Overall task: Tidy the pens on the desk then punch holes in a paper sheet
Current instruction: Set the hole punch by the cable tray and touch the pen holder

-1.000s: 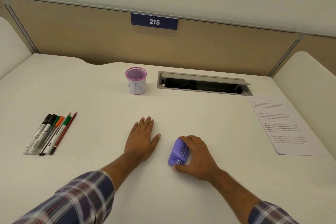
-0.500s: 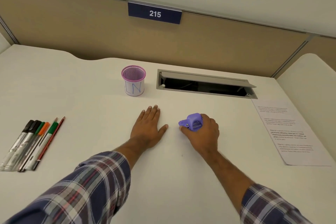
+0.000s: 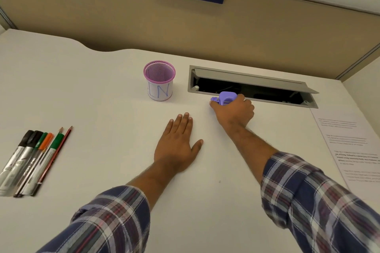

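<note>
desk [image 3: 92, 80]: white | on it: pens [image 3: 30, 162], mesh cup [image 3: 159, 81], paper sheet [image 3: 349, 146], flat left hand [image 3: 176, 146]

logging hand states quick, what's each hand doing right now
Left hand: open, flat on the desk, holding nothing.
Right hand: closed around the purple hole punch.

Plaid sleeves [image 3: 320, 197], navy, white, red

Bare desk [image 3: 92, 92] lies open between the pens [image 3: 33, 160] and the mesh cup [image 3: 159, 81].
</note>
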Motion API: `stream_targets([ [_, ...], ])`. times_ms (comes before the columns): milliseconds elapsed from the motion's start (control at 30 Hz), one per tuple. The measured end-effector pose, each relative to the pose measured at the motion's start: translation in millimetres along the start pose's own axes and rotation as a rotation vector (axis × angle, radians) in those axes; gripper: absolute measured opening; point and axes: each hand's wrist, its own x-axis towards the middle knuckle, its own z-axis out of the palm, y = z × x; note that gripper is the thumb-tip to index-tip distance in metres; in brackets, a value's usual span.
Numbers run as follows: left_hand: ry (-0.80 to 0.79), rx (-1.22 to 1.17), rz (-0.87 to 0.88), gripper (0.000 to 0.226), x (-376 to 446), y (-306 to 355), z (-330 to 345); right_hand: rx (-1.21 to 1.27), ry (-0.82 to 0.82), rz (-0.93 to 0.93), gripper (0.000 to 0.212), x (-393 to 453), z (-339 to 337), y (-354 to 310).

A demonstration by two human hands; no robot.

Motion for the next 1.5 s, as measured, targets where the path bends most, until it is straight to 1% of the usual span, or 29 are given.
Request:
stream_targets([
  [133, -0.002, -0.007, -0.006, 0.079, 1, 0, 1, -0.023, -0.011, 0.001, 0.085, 10, 11, -4],
  [400, -0.011, -0.001, -0.016, 0.079, 1, 0, 0, -0.035, -0.018, 0.013, 0.091, 15, 27, -5],
  [467, -0.015, 0.005, -0.018, 0.079, 1, 0, -1, -0.036, -0.054, 0.012, 0.099, 15, 28, -3],
  [567, -0.017, 0.010, -0.015, 0.080, 1, 0, -2, -0.027, -0.114, 0.017, 0.119, 14, 22, 2],
  [633, -0.014, 0.017, -0.014, 0.079, 1, 0, -2, -0.007, -0.097, 0.000, 0.121, 7, 17, 8],
  [700, -0.014, 0.026, -0.018, 0.079, 1, 0, -3, 0.013, -0.032, -0.048, 0.110, -5, 10, 20],
  [800, -0.020, 0.035, -0.021, 0.080, 2, 0, -2, 0.063, 0.028, -0.151, 0.083, -29, -6, 47],
  [967, -0.011, 0.045, -0.018, 0.079, 1, 0, -1, 0.223, -0.026, -0.291, 0.040, -83, -37, 91],
  [1067, -0.013, 0.051, -0.014, 0.078, 1, 0, -1, 0.256, -0.071, -0.343, 0.023, -113, -50, 113],
  [1167, -0.011, 0.054, -0.016, 0.078, 1, -1, -1, 0.270, -0.132, -0.345, 0.016, -136, -58, 131],
  [1233, -0.011, 0.056, -0.015, 0.078, 2, -1, 0, 0.261, -0.161, -0.376, 0.015, -146, -61, 139],
  [1433, -0.009, 0.059, -0.016, 0.077, 1, 0, -2, 0.191, -0.349, -0.498, 0.019, -161, -66, 134],
  [1500, -0.012, 0.059, -0.015, 0.076, 1, 1, -4, 0.152, -0.382, -0.517, 0.021, -162, -67, 130],
])
